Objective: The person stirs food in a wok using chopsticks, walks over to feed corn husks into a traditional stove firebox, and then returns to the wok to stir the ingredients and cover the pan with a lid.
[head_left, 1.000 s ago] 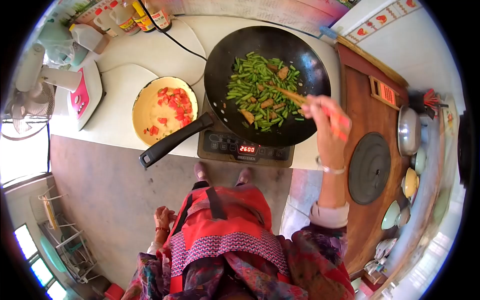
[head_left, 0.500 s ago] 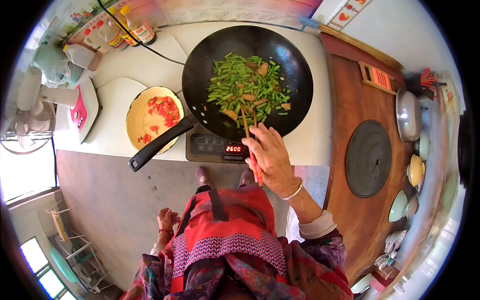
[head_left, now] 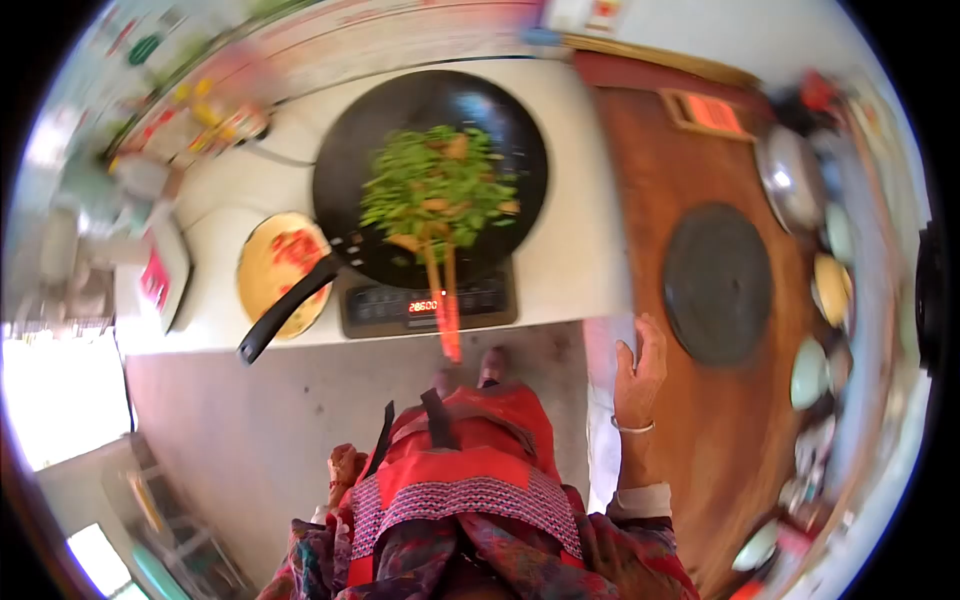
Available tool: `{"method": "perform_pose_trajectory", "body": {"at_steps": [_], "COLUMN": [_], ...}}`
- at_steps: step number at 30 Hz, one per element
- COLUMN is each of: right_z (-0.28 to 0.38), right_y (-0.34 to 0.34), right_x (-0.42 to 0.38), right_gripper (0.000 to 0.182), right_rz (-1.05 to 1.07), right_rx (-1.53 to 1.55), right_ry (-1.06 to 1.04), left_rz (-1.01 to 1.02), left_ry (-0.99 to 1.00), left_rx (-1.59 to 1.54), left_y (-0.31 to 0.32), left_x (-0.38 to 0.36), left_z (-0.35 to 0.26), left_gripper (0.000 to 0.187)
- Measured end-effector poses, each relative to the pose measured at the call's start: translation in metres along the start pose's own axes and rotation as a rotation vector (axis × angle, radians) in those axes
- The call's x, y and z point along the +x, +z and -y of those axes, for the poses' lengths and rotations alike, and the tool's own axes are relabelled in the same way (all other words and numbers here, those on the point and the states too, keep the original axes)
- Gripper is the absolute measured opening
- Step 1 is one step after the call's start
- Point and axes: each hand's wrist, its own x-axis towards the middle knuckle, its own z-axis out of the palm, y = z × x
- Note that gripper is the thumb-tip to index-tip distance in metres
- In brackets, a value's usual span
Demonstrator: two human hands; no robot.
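My right hand (head_left: 643,370), with a bangle at its wrist, is open and holds nothing beside the left edge of the wooden table (head_left: 655,190). A pair of chopsticks (head_left: 440,280) rests across the near rim of the black wok (head_left: 335,180). Their tips lie among chopped green beans (head_left: 425,190) and brown pieces, and their red ends extend past the cooker's front. Under the wok sits the induction cooker (head_left: 375,312) with a lit red display. My left hand (head_left: 345,466) hangs low beside the red apron (head_left: 430,465), its fingers loosely curled in with nothing visible in them.
Left of the wok, an enamel bowl (head_left: 258,275) holds chopped red pieces, partly under the wok handle (head_left: 280,312). A dark round lid (head_left: 717,285) lies on the wooden table. Near it are a grater (head_left: 708,113), a metal pot (head_left: 790,178) and several bowls. Bottles (head_left: 225,120) stand at the back left.
My right hand has let go of the chopsticks and moved right, to the wooden table's edge. The chopsticks stay resting in the wok. The view has shifted and blurred.
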Motion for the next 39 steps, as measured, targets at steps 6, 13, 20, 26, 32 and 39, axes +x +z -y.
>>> {"method": "perform_pose_trajectory", "body": {"at_steps": [6, 13, 20, 26, 32, 39], "right_z": [-0.064, -0.092, -0.096, -0.098, -0.107, -0.156], "right_y": [-0.073, -0.082, -0.089, -0.099, -0.121, -0.223], "right_x": [-0.123, -0.163, -0.174, -0.183, -0.207, -0.353], "right_gripper": [0.043, 0.048, 0.047, 0.049, 0.049, 0.043], "right_rz": [-0.279, -0.27, -0.365, -0.416, -0.437, -0.561], "right_rx": [-0.663, -0.761, -0.614, -0.461, -0.248, -0.009], "right_ry": [0.426, 0.453, 0.424, 0.388, 0.281, 0.2], "left_rz": [0.295, 0.409, 0.57, 0.629, 0.589, 0.544], "left_ry": [-0.04, -0.096, 0.025, 0.079, 0.13, 0.245], "left_rx": [-0.375, -0.18, -0.118, -0.096, 0.018, 0.163], "left_y": [-0.004, 0.015, 0.053, 0.113, 0.129, 0.147], "left_x": [0.119, 0.144, 0.131, 0.027, -0.007, -0.018], "left_z": [0.068, 0.016, -0.045, -0.106, -0.039, 0.017], "left_gripper": [0.029, 0.029, 0.03, 0.03, 0.029, 0.028]}}
